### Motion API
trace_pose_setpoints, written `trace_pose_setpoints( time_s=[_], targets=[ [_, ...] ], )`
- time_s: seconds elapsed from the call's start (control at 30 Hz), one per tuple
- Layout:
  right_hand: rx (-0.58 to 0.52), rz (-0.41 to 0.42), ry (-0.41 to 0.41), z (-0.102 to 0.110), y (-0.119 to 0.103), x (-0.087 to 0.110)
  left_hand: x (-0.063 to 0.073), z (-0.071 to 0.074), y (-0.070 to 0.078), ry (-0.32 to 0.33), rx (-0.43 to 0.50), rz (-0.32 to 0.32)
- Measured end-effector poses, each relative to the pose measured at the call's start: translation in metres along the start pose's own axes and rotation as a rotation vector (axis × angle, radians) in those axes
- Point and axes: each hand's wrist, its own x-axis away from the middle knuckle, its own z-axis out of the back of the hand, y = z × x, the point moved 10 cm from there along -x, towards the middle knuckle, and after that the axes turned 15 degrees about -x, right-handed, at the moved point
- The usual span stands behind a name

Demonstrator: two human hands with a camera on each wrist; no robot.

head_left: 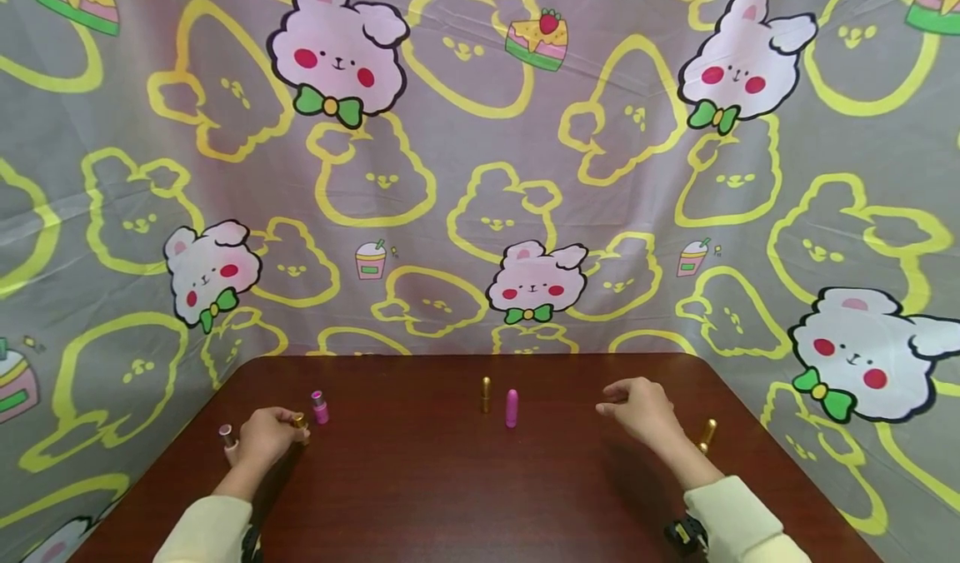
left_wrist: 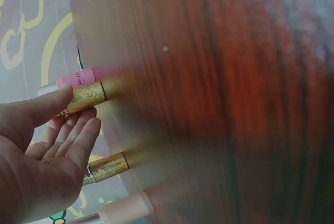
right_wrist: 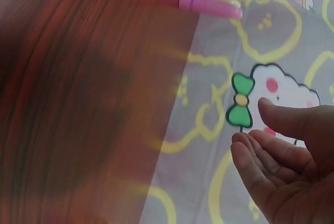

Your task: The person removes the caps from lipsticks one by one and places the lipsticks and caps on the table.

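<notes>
A person's left hand [head_left: 264,442] pinches a gold tube [left_wrist: 90,96] on the left of a brown desk [head_left: 420,480], and the right hand [head_left: 643,413] hangs over the right side.
The left thumb lies on one side of the gold tube and the fingers on the other; whether its base touches the desk cannot be told. A pink tube [head_left: 321,411] stands just beside it, while a second gold tube [left_wrist: 110,167] and a pale tube [left_wrist: 128,208] stand on the hand's other side. The right hand's thumb and fingertips are apart, holding nothing. Near the desk's middle, a gold bullet-shaped piece [head_left: 486,395] and a pink bullet-shaped piece [head_left: 512,409] stand upright, close together. Another gold piece [head_left: 708,433] is just right of the right forearm. Behind hangs a rabbit-patterned cloth [head_left: 420,251].
</notes>
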Motion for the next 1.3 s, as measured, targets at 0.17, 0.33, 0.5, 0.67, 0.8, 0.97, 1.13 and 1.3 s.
trace_pose_setpoints(
  time_s=[0.17, 0.33, 0.5, 0.67, 0.8, 0.97, 1.13, 1.3],
  targets=[
    [-0.064, 0.023, -0.026, -0.025, -0.008, -0.008, -0.001, -0.002, -0.001, -0.005, -0.002, 0.006],
    [-0.139, 0.049, -0.046, -0.050, -0.013, -0.017, -0.001, -0.003, -0.002, -0.003, -0.010, 0.011],
    [-0.176, 0.050, -0.072, -0.075, -0.017, -0.024, -0.001, -0.002, -0.002, 0.002, -0.013, 0.012],
    [-0.221, 0.050, -0.099, -0.095, -0.021, -0.031, 0.000, -0.002, 0.001, -0.001, -0.009, 0.003],
    [-0.231, 0.050, -0.118, -0.108, -0.026, -0.035, 0.000, -0.003, 0.002, -0.007, -0.006, -0.001],
    [-0.245, 0.076, -0.148, -0.122, -0.033, -0.040, 0.000, -0.003, 0.002, -0.006, -0.009, -0.004],
    [-0.248, 0.097, -0.170, -0.131, -0.037, -0.041, 0.001, -0.001, 0.002, 0.003, -0.010, -0.015],
    [-0.256, 0.068, -0.173, -0.136, -0.035, -0.043, 0.001, 0.000, 0.003, 0.009, -0.011, -0.020]
  ],
)
